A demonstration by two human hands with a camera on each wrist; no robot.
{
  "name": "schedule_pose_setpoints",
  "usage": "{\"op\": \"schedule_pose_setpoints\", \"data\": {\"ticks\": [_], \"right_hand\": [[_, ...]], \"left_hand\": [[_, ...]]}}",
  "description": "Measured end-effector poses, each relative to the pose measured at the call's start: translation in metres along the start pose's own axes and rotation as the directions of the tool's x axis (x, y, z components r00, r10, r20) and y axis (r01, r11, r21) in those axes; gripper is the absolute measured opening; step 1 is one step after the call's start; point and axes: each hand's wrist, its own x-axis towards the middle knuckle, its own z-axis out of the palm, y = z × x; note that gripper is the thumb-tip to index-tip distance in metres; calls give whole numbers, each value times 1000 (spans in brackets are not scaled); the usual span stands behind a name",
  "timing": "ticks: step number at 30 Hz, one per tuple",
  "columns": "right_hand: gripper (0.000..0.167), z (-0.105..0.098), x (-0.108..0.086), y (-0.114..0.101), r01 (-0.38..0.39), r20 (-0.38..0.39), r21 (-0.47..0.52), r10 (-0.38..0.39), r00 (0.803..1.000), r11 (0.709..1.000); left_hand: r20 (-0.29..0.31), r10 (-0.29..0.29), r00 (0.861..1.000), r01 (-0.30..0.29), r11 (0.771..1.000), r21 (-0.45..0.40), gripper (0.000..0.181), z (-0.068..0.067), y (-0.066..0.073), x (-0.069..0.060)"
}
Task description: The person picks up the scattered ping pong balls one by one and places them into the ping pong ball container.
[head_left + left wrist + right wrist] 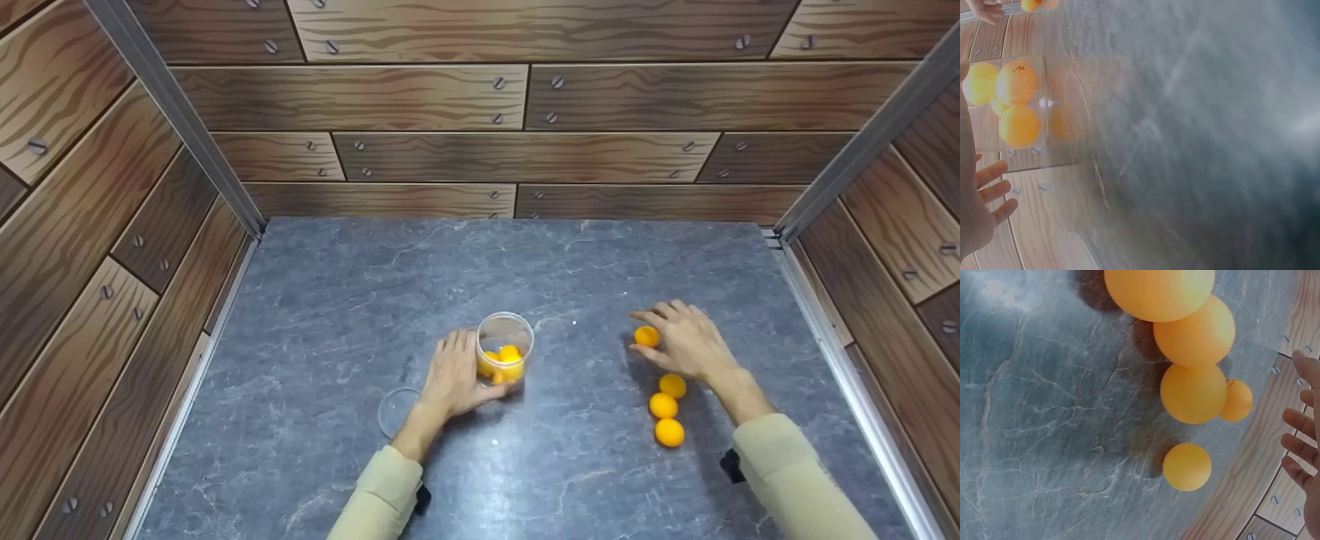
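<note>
My left hand (459, 379) holds a clear plastic cup (505, 330) standing on the table, thumb across its near side and fingers along its left. Several orange ping-pong balls (1019, 126) lie inside the cup. To the right, my right hand (686, 341) hovers with fingers spread over an orange ball (646, 337); the thumb and index finger frame it from above without visibly gripping it. Three more orange balls (663, 406) lie in a short row nearer me. In the right wrist view another ball (1235, 400) shows behind the row, and the fingers (1297, 419) are apart from the balls.
A clear round lid (399, 412) lies flat beside my left wrist. The blue-grey marbled table (360, 285) is bounded by wood-patterned walls (427, 97) at the back and sides, with metal rails (855, 390) along the side edges.
</note>
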Motion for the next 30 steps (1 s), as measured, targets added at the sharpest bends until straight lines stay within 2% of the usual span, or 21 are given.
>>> {"op": "schedule_pose_setpoints", "data": {"ticks": [6,15,24,30], "right_hand": [[59,4,-1,4,4,36,-28,-3,999,1000],[58,11,-2,9,-42,75,-26,44,996,999],[58,18,-2,13,-29,106,-92,39,994,995],[58,21,-3,15,-47,120,-94,59,991,994]], "left_hand": [[17,-12,1000,12,1000,-3,102,-1,1,-1],[39,-23,999,23,1000,-7,102,-3,1,0],[18,-29,999,29,999,-14,100,-2,0,1],[20,-26,999,26,1000,-12,99,-2,1,1]]}}
